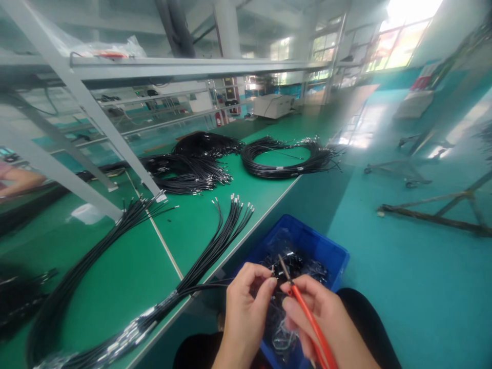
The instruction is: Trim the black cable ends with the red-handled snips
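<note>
My left hand [246, 302] is closed in a pinch on the end of a thin black cable [215, 285] that runs off the bundle on the table. My right hand [319, 320] is closed on a red-handled tool [307, 315] whose narrow metal tip [283, 266] points up at the cable end by my left fingertips. Both hands hover over a blue bin [338, 256] on my lap, lined with clear plastic and holding small dark parts.
A green table [115, 277] carries several bundles of black cables with metal ends [215, 241], further heaps [184, 171] and a large coil [284, 159]. A grey shelf frame [88, 110] stands over the table. Another person's arm [19, 179] shows at far left. Carts stand on the teal floor at right.
</note>
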The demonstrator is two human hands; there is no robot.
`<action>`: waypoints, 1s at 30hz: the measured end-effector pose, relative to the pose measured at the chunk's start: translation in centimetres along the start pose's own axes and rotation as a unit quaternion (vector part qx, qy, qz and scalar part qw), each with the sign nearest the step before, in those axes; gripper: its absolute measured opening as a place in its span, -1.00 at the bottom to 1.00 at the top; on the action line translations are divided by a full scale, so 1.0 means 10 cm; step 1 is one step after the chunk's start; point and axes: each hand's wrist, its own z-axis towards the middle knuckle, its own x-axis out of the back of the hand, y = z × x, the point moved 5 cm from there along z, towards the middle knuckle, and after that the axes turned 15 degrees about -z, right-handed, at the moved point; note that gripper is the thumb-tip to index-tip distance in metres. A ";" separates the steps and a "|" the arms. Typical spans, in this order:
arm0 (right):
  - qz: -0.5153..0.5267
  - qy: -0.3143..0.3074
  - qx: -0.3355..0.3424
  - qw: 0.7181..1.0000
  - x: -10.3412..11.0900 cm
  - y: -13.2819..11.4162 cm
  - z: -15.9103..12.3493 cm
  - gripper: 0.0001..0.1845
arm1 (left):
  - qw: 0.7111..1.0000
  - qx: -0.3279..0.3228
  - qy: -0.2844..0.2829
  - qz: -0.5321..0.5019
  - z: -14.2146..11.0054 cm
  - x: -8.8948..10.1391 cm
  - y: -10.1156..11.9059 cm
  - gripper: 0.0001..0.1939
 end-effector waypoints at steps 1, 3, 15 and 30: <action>0.014 0.035 0.021 0.999 0.06 -0.01 0.00 -0.59 | 1.000 0.007 -0.004 0.007 0.00 -0.01 -0.01 -0.96; 0.026 0.117 0.071 0.990 0.17 -0.07 0.00 -0.56 | 0.999 0.018 -0.017 0.023 -0.01 -0.03 -0.03 -0.95; 0.039 0.202 0.171 0.964 0.14 -0.22 0.02 -0.65 | 0.996 0.035 -0.062 0.046 -0.10 -0.15 0.05 -0.86; 0.201 0.097 0.121 0.967 -0.01 -0.07 0.07 -0.66 | 0.992 0.084 -0.047 -0.081 -0.06 -0.11 0.05 -0.87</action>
